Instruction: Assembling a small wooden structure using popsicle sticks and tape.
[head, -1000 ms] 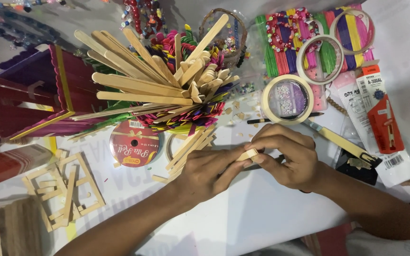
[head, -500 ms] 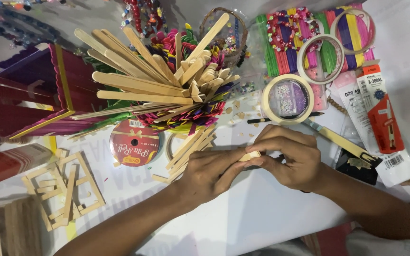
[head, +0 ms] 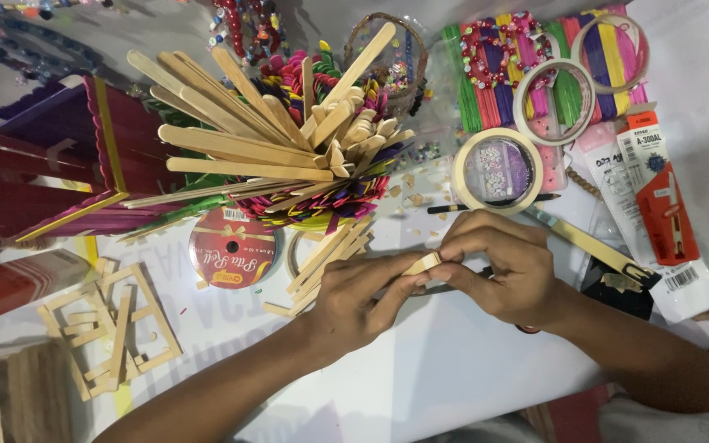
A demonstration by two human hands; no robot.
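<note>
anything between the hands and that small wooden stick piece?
Nothing visible. The left hand and right hand both already pinch the small wooden stick piece directly between their fingertips, above the white table.

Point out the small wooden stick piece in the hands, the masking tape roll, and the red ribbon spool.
small wooden stick piece (head: 422,263), head view, its exposed middle.
masking tape roll (head: 463,156), head view, left rim.
red ribbon spool (head: 231,246), head view, label face.

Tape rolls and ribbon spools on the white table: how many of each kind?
Cream masking tape rolls: 3
Red ribbon spool with a round label: 1
Total: 4
Both hands, left hand and right hand, pinch a short plain wooden stick piece just below the nearest roll.
</note>
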